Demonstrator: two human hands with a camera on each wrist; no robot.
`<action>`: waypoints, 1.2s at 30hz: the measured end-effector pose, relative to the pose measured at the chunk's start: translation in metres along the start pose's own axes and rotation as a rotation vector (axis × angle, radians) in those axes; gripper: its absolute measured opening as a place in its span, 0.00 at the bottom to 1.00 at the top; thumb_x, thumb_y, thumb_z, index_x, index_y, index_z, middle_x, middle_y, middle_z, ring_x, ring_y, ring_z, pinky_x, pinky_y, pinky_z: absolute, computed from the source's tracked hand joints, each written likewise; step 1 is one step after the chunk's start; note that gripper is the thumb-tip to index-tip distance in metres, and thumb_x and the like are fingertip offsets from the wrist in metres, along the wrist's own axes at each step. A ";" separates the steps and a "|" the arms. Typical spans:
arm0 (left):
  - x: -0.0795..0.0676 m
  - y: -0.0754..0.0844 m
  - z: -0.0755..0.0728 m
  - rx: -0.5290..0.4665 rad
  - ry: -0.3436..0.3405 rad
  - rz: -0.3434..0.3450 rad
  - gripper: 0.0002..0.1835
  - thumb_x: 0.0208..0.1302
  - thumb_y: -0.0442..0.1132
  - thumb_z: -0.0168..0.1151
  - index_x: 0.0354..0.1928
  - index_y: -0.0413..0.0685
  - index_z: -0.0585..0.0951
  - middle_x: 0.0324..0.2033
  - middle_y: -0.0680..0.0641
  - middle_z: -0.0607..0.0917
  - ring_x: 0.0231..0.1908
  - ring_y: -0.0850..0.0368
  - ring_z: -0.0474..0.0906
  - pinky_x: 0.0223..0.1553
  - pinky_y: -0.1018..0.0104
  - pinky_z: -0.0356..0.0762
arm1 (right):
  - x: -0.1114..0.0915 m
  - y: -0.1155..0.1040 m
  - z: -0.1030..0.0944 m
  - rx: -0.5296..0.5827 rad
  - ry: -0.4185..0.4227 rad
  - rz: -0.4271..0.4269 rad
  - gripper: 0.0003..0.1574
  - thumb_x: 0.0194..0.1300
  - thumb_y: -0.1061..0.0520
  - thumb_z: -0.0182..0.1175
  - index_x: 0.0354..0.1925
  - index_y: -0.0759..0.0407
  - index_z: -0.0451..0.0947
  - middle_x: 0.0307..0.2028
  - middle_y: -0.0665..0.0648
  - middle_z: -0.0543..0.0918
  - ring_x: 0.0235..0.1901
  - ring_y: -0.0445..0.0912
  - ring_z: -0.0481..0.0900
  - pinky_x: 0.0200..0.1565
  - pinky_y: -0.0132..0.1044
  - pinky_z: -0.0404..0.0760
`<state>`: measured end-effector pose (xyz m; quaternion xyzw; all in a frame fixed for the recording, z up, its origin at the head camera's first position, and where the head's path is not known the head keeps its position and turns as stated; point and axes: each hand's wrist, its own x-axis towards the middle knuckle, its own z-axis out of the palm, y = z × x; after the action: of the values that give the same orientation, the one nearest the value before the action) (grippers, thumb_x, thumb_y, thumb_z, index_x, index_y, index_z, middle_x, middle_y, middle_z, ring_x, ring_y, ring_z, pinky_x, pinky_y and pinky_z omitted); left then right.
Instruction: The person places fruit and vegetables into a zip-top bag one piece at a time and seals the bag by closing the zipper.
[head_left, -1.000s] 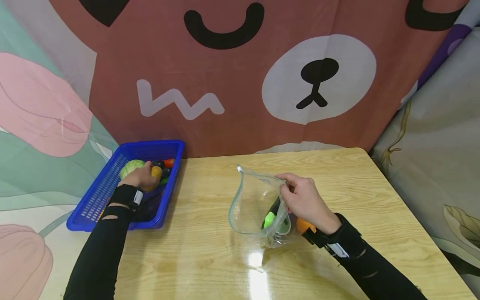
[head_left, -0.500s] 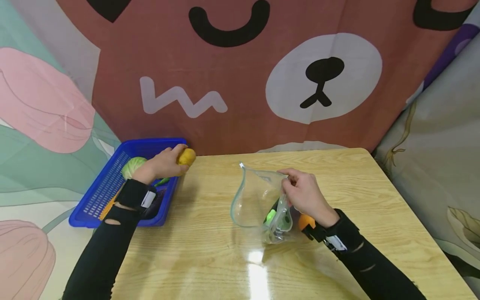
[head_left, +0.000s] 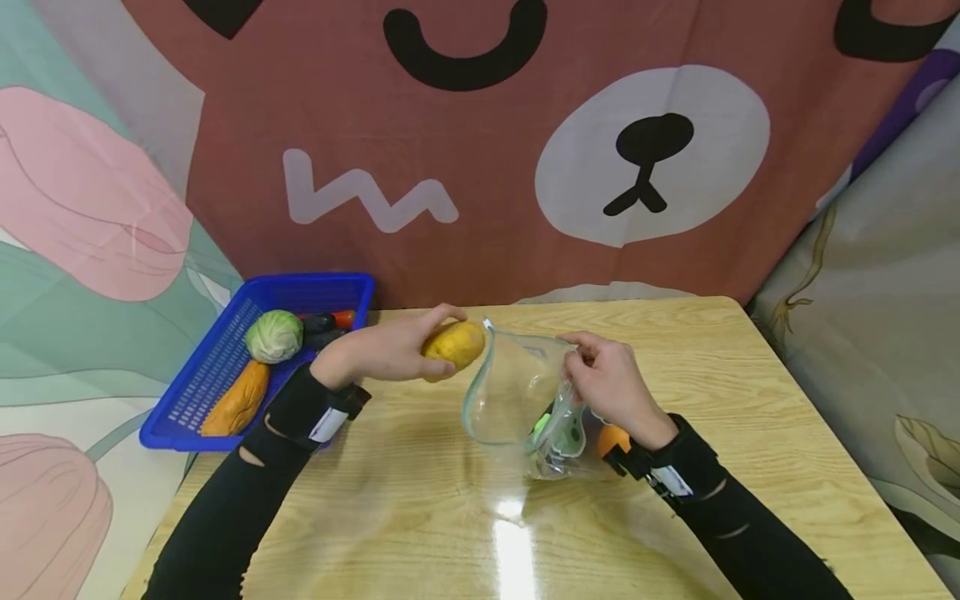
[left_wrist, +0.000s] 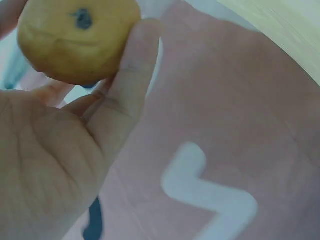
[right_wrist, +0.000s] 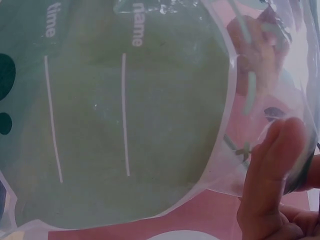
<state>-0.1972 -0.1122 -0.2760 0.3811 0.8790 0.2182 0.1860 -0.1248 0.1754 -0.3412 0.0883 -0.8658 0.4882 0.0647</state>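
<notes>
My left hand (head_left: 382,346) holds a yellow mango (head_left: 456,344), fingers and thumb around its sides, just left of the bag's mouth. In the left wrist view, the mango (left_wrist: 80,45) shows a dark stem spot. My right hand (head_left: 615,387) pinches the upper right edge of a clear zip bag (head_left: 510,392), whose mouth gapes toward the left. Something dark with a bright green patch lies low in the bag, partly hidden by its printed panel. That green panel (right_wrist: 165,115) reads "name" and "time" in the right wrist view. An orange (head_left: 613,439) shows beneath my right wrist.
A blue basket (head_left: 161,433) stands at the table's left. It holds a cabbage (head_left: 274,337), a long orange-yellow vegetable (head_left: 238,400), and dark and red produce at the back. The wooden table (head_left: 420,517) meets a printed cloth (head_left: 450,267) behind.
My left hand has lifted the mango out of the basket and carried it right, up to the bag's mouth. My right hand keeps its grip on the bag, nearly still.
</notes>
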 end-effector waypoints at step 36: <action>0.073 0.066 0.091 0.451 -0.113 0.116 0.25 0.65 0.51 0.57 0.62 0.56 0.68 0.41 0.46 0.74 0.30 0.57 0.71 0.27 0.67 0.67 | -0.013 -0.015 -0.003 -0.039 0.031 -0.115 0.18 0.69 0.63 0.49 0.55 0.61 0.76 0.21 0.51 0.78 0.11 0.44 0.70 0.12 0.33 0.63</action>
<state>-0.1599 0.0047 -0.3295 0.4747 0.8701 0.0047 0.1323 -0.1087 0.1719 -0.3295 0.1292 -0.8676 0.4679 0.1080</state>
